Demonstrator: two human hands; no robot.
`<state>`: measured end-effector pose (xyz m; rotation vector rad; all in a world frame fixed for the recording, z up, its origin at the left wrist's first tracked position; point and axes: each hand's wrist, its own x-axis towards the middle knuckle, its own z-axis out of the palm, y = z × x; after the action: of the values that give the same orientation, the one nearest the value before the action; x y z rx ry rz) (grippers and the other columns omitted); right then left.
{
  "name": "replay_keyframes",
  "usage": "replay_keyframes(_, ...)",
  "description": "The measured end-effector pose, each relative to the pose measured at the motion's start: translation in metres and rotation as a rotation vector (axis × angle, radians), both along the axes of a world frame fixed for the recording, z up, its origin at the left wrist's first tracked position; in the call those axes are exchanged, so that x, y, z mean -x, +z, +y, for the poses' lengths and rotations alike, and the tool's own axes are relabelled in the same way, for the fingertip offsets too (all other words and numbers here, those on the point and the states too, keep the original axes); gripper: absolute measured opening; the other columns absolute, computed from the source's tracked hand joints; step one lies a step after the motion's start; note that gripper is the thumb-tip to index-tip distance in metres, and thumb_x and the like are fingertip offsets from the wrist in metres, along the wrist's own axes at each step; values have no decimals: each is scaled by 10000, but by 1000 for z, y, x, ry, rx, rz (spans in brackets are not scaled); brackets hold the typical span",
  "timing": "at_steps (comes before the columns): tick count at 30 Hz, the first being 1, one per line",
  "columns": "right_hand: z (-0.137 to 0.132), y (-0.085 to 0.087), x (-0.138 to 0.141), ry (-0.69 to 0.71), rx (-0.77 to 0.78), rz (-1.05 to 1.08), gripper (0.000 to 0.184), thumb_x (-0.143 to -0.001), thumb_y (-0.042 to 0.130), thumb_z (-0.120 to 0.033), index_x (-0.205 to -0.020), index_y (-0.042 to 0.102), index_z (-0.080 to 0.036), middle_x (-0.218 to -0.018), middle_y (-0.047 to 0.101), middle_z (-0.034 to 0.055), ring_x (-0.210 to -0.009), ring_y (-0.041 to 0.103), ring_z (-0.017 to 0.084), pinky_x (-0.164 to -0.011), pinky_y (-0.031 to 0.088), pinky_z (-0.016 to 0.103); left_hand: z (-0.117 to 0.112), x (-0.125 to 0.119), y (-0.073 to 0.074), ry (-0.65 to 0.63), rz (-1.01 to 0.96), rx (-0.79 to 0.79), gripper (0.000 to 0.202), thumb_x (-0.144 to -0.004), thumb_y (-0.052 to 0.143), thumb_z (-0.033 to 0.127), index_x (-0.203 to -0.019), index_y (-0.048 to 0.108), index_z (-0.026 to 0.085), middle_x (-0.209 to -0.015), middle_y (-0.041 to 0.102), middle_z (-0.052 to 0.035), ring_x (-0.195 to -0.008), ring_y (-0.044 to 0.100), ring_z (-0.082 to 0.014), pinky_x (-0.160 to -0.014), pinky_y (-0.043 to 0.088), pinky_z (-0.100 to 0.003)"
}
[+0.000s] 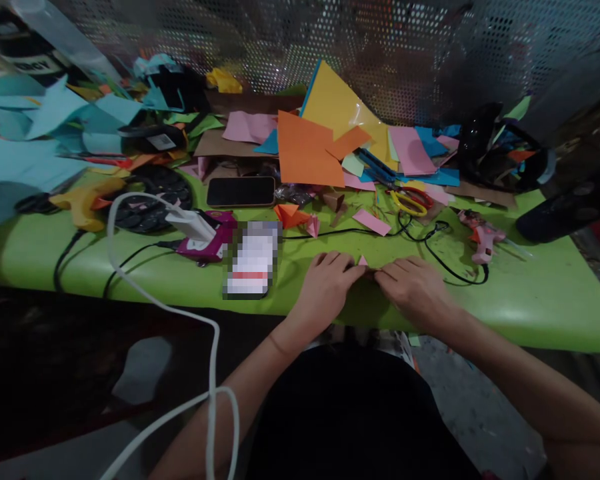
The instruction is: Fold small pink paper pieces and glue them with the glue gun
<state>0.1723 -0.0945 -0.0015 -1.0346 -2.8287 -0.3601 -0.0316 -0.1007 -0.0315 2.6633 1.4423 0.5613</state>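
Observation:
My left hand (327, 279) and my right hand (413, 283) rest side by side on the green table (530, 293) near its front edge. Both press with closed fingers on a small pink piece of paper (363, 261), of which only a corner shows between them. A folded orange paper (290, 215) and a small pink folded piece (313, 227) lie just beyond my left hand. A pink paper slip (371, 222) lies beyond my right hand.
Coloured paper sheets (310, 150) pile up at the back. A black phone (241, 191), yellow-handled scissors (410, 202), a pink glue gun (483, 239), a yellow glue gun (83, 202), a white charger and cable (193, 225) and a black cable (430, 250) lie around.

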Motion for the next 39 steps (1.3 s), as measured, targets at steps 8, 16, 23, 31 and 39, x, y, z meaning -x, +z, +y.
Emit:
replay_keyframes(8,2,-6,0,-37,-40,47,143,-908,559,-125,-818,663,-164,-725,627,61,-690,522,213,-662,302,362,2,-1,3,-10,-7,39,308,-944,471,144,-1160,658,260,-1033,653,-59,-991,567,-238,-843,433,-405)
replay_keyframes(16,12,-15,-3,-116,-26,112,142,-934,542,-180,-833,643,-178,-783,639,74,-747,543,227,-677,334,342,3,-6,3,32,4,42,197,-906,597,242,-1090,666,252,-1030,646,-55,-1005,553,-257,-854,410,-427)
replay_keyframes(23,19,-18,-5,-146,131,276,113,-944,539,-192,-917,648,-180,-868,676,79,-835,591,238,-726,394,342,7,-16,2,85,-78,71,118,-915,568,185,-920,679,224,-934,664,-49,-929,575,-228,-834,400,-414)
replay_keyframes(31,5,-20,-16,-126,143,542,154,-967,559,-248,-977,713,-241,-936,743,60,-861,654,215,-770,461,342,8,-16,-3,108,-158,80,134,-932,574,232,-912,706,240,-920,700,-27,-899,593,-212,-791,390,-397)
replay_keyframes(39,0,-30,-10,-141,101,458,225,-969,531,-182,-1078,723,-223,-1024,765,57,-896,666,223,-817,459,368,8,-15,-2,98,-163,79,110,-911,602,206,-939,704,235,-940,713,-20,-907,601,-215,-804,384,-397)
